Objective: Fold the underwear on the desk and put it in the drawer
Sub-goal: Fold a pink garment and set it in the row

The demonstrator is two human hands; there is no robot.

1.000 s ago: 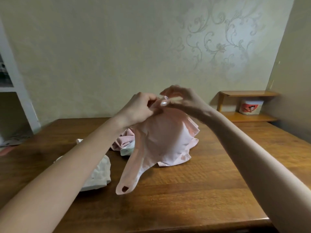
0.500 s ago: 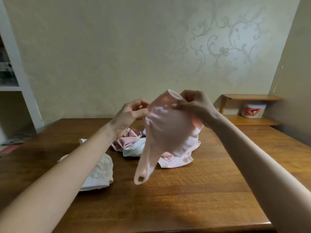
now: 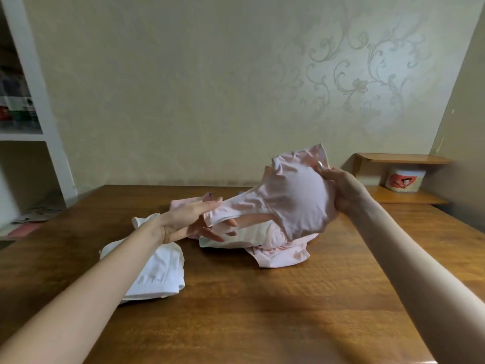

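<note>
A pale pink bra [image 3: 294, 198] is held up above the wooden desk [image 3: 262, 311]. My right hand [image 3: 341, 191] grips its cup at the upper right edge. My left hand [image 3: 194, 223] holds the lower left band, with the fingers curled under the fabric. Under the bra lies a loose heap of pink and pale underwear [image 3: 273, 248] on the desk. A folded white garment [image 3: 154, 269] lies to the left, partly hidden by my left forearm. No drawer is visible.
A white shelving unit [image 3: 39, 127] stands at the far left. A small wooden shelf [image 3: 404, 179] holding a white tub [image 3: 405, 179] sits against the wall at the right. The desk's front edge runs along the bottom right.
My left hand has dropped from the bra's top down to its lower band. The bra has swung from hanging down into a slanted spread between both hands, further right.
</note>
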